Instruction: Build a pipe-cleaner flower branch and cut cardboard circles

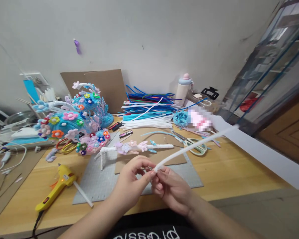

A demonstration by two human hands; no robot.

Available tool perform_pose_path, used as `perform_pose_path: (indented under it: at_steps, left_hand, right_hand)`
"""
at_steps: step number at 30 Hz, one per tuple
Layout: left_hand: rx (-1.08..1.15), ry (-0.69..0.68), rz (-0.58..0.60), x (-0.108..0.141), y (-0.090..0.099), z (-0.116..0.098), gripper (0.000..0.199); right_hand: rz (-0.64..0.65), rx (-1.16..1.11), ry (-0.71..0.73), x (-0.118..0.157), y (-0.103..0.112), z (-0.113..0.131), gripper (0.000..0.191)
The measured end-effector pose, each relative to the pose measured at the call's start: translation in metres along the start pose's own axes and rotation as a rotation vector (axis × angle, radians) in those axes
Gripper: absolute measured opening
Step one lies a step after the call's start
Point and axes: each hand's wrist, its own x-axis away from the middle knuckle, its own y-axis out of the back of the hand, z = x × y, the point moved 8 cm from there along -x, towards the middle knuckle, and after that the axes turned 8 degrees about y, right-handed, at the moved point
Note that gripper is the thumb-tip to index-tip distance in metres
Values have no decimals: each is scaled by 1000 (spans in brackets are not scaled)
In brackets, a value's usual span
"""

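My left hand [137,177] and my right hand [170,187] meet at the lower middle, fingers pinched together at one end of a white pipe cleaner [196,144]. Its free length slants up to the right, slightly curved. Just behind my hands a white wrapped stick [161,146] with small pastel flowers [133,146] lies across a piece of cardboard [149,136] on a grey cutting mat [89,186]. Its left end bends downward. The pinched end of the pipe cleaner is mostly covered by my fingers.
A yellow glue gun [56,187] lies at the left, near blue flower-covered pieces [69,121]. Piles of blue and white pipe cleaners [148,122] lie at the back. Scissors [198,146], a bottle [183,91] and a white sheet [261,152] are at the right.
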Motion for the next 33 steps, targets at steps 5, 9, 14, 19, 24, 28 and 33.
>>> perform_pose_path:
  at_steps: [5, 9, 14, 19, 24, 28, 33]
  left_hand:
    - [-100, -44, -17, 5, 1, 1, 7]
    - [-296, -75, -37, 7, 3, 0, 9]
    - [-269, -85, 33, 7, -4, 4, 6]
    - [466, 219, 264, 4, -25, 27, 16]
    - [625, 287, 330, 0, -38, 30, 24]
    - [595, 291, 361, -3, -46, 29, 25]
    - [504, 282, 303, -11, -44, 32, 27]
  right_hand:
    - [-7, 341, 132, 1, 0, 8, 26]
    - [-10, 507, 318, 6, -4, 31, 30]
    - [-7, 574, 272, 7, -1, 34, 20]
    - [30, 430, 259, 8, -3, 33, 17]
    - [57, 552, 375, 10, -5, 46, 11]
    - [35, 588, 444, 15, -3, 53, 12]
    - [-8, 909, 381, 17, 14, 64, 14]
